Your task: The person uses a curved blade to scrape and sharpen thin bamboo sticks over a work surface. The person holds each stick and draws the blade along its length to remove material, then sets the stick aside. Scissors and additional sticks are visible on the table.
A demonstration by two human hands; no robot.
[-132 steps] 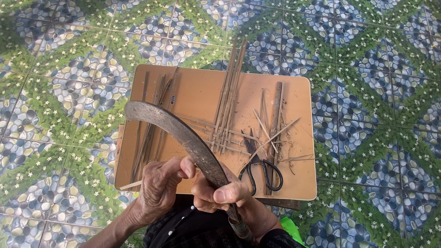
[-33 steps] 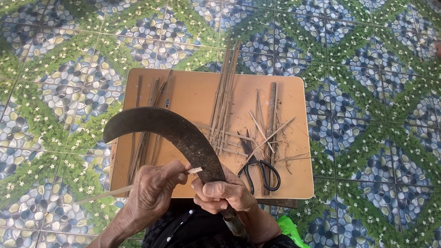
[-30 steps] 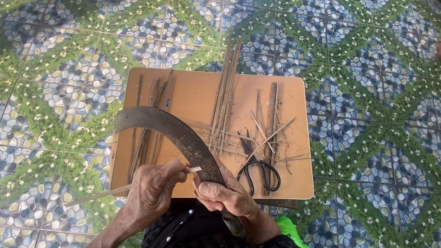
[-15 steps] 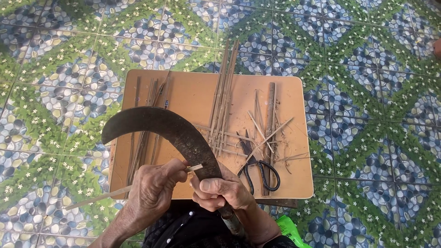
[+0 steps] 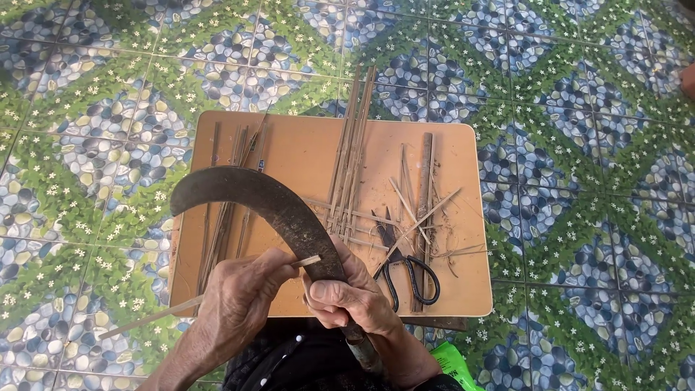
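My right hand (image 5: 353, 298) grips a large curved dark sickle blade (image 5: 253, 204) near its handle, the blade arching up and to the left over a small tan table (image 5: 304, 152). My left hand (image 5: 235, 304) pinches a thin bamboo strip (image 5: 156, 316) that runs out to the lower left; its near end touches the blade's edge beside my right thumb.
On the table lie several bamboo strips in bundles (image 5: 351, 152), loose slivers and shavings (image 5: 420, 210), and black-handled scissors (image 5: 405, 271). The floor is patterned green and blue tile (image 5: 579, 217). A green object (image 5: 452, 362) shows at the bottom edge.
The sickle blade has rocked slightly up and down over the table while the strip has stayed against its edge. My hands have stayed close together.
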